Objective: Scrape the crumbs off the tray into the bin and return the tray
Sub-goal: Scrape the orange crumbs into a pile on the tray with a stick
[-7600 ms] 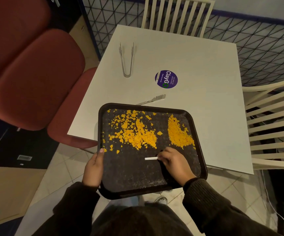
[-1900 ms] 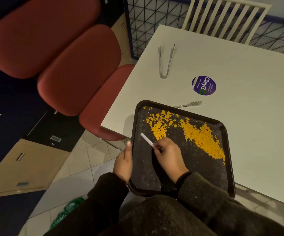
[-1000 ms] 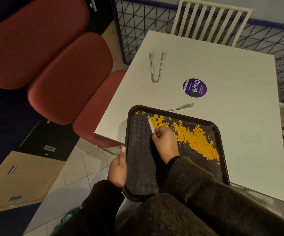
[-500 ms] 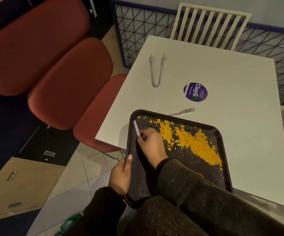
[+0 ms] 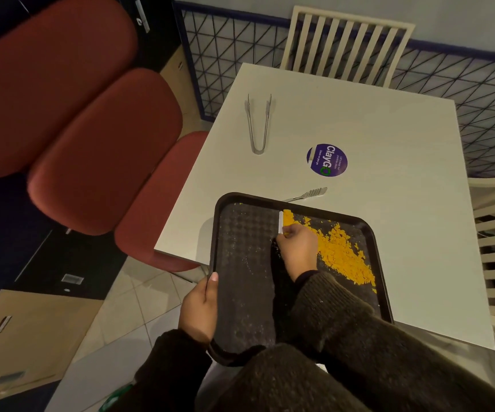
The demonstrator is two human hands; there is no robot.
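A black tray (image 5: 241,278) lies at the near edge of the white table (image 5: 388,144) and juts over it toward me. Orange crumbs (image 5: 338,254) are heaped in a band on its right half; the left half shows only fine specks. My left hand (image 5: 200,310) grips the tray's left rim. My right hand (image 5: 298,248) pinches a small white scraper (image 5: 280,222), held upright against the left end of the crumb pile near the tray's far rim. No bin can be made out with certainty.
Metal tongs (image 5: 258,123) and a purple round sticker (image 5: 327,160) lie on the table beyond the tray, with a fork (image 5: 308,194) at its far rim. Red padded chairs (image 5: 100,150) stand to the left, white slatted chairs (image 5: 347,46) behind and right. Something green (image 5: 115,396) shows on the floor below.
My right hand has swept the scraper from the tray's far left corner rightward, pushing the last left-side crumbs into the pile. The left hand keeps its grip on the rim.
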